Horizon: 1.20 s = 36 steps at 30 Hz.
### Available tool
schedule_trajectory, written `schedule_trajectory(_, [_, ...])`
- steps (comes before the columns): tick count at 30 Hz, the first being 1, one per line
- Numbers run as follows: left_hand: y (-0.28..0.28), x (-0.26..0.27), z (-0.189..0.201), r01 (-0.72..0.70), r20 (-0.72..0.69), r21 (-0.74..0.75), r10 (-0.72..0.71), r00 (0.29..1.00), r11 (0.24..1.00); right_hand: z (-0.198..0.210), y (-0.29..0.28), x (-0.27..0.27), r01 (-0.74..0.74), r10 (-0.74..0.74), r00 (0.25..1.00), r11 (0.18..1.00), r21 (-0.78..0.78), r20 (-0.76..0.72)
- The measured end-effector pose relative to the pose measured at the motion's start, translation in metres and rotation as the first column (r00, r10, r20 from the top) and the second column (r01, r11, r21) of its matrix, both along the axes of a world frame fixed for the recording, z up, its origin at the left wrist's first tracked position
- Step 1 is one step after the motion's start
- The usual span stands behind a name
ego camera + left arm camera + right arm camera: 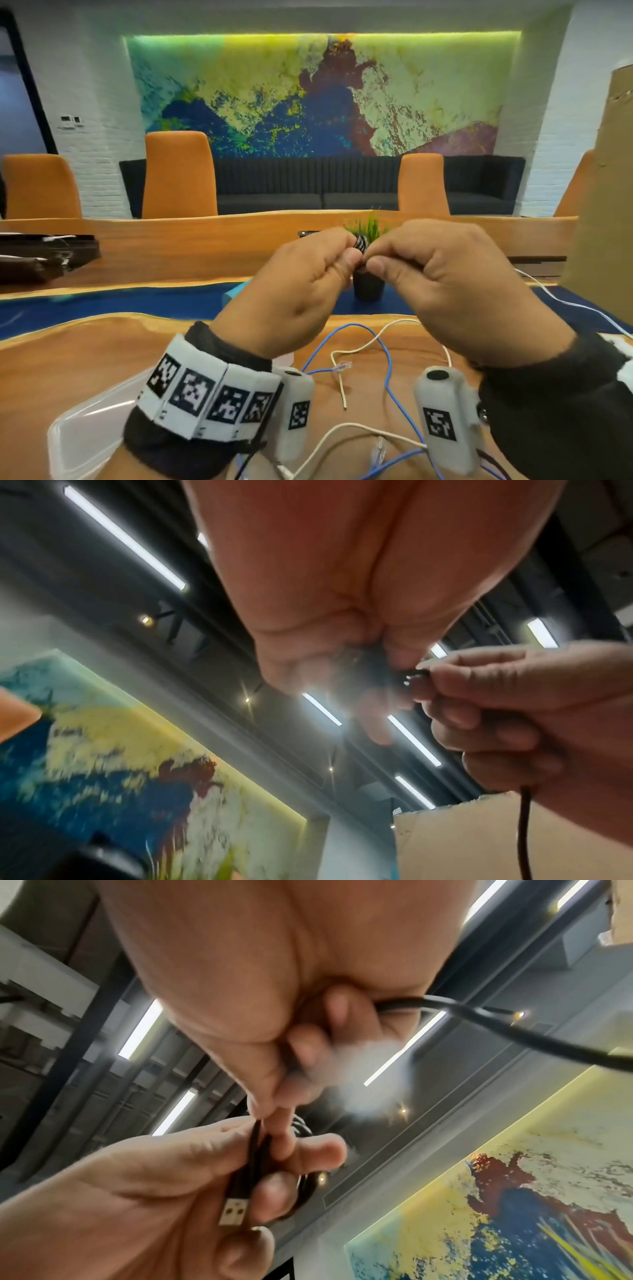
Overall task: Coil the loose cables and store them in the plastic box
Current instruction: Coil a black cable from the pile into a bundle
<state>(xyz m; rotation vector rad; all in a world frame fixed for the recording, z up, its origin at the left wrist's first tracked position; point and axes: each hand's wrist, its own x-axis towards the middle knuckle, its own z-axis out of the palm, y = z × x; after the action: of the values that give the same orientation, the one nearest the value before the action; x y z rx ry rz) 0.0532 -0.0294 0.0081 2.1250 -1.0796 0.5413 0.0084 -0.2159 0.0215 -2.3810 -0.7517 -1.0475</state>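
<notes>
Both hands are raised above the wooden table (102, 359), meeting on a black cable (514, 1031). My left hand (349, 255) grips its small wound coil (360, 244) and the USB plug (234, 1211) against the fingers. My right hand (376, 263) pinches the cable beside the coil, and the free length runs back through its palm and hangs down (524, 831). A loose blue cable (388, 370) and a white cable (363, 347) lie tangled on the table below. The translucent plastic box (85, 421) sits at the lower left, partly hidden by my left wrist.
A small potted plant (368, 287) stands just behind the hands on a blue strip of the table. A tall cardboard sheet (603, 171) rises at the right edge. Dark flat items (44, 257) lie at the far left. Orange chairs (178, 174) line the far side.
</notes>
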Motion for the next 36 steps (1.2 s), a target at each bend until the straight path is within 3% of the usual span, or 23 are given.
schedule_trajectory(2, [0.0, -0.002, 0.0, 0.099, -0.232, -0.126, -0.126, 0.965, 0.987, -0.002, -0.002, 0.003, 0.01, -0.013, 0.999, 0.996, 0.093, 0.036])
schedule_trajectory(5, [-0.002, -0.007, -0.003, 0.161, -0.498, -0.344, -0.325, 0.804, 0.925, -0.007, -0.003, 0.011, -0.028, 0.027, 1.0, 0.97, 0.241, 0.011])
schedule_trajectory(8, [-0.004, -0.008, -0.005, 0.195, -0.528, -0.455, -0.44, 0.727, 0.869, -0.011, -0.003, 0.017, -0.106, 0.138, 0.988, 0.934, 0.34, -0.073])
schedule_trajectory(11, [-0.004, -0.004, -0.004, 0.185, -0.516, -0.585, -0.539, 0.666, 0.789, -0.009, -0.002, 0.013, -0.243, 0.354, 0.919, 0.856, 0.456, -0.174])
schedule_trajectory(13, [-0.005, -0.003, -0.004, 0.173, -0.475, -0.555, -0.481, 0.737, 0.814, -0.008, 0.0, 0.01, -0.288, 0.402, 0.901, 0.835, 0.469, -0.162])
schedule_trajectory(16, [-0.013, -0.009, -0.002, 0.075, -0.398, -0.439, -0.269, 0.877, 0.896, -0.007, 0.002, 0.011, -0.255, 0.287, 0.957, 0.894, 0.369, -0.034])
schedule_trajectory(20, [-0.028, -0.012, -0.008, -0.066, -0.319, -0.452, -0.093, 0.943, 0.89, -0.015, 0.008, 0.018, -0.149, 0.148, 0.989, 0.934, 0.325, 0.03])
schedule_trajectory(23, [-0.032, -0.013, -0.013, -0.116, -0.311, -0.477, -0.043, 0.95, 0.871, -0.019, 0.009, 0.022, -0.117, 0.11, 0.993, 0.921, 0.373, 0.041])
schedule_trajectory(28, [-0.022, -0.016, -0.006, -0.075, -0.215, -0.317, 0.005, 0.977, 0.945, -0.017, 0.006, 0.02, -0.126, 0.12, 0.992, 0.89, 0.439, 0.043])
schedule_trajectory(30, [-0.019, -0.011, -0.003, -0.072, -0.198, -0.35, 0.002, 0.98, 0.934, -0.017, 0.007, 0.019, -0.131, 0.133, 0.991, 0.884, 0.449, 0.026])
schedule_trajectory(34, [-0.009, -0.001, -0.004, -0.13, -0.221, -0.39, 0.044, 0.974, 0.912, -0.016, 0.008, 0.017, -0.168, 0.254, 0.958, 0.874, 0.455, -0.133])
schedule_trajectory(36, [0.003, 0.007, -0.003, -0.183, -0.23, -0.419, 0.091, 0.969, 0.889, -0.015, 0.003, 0.017, -0.127, 0.243, 0.947, 0.884, 0.45, -0.211])
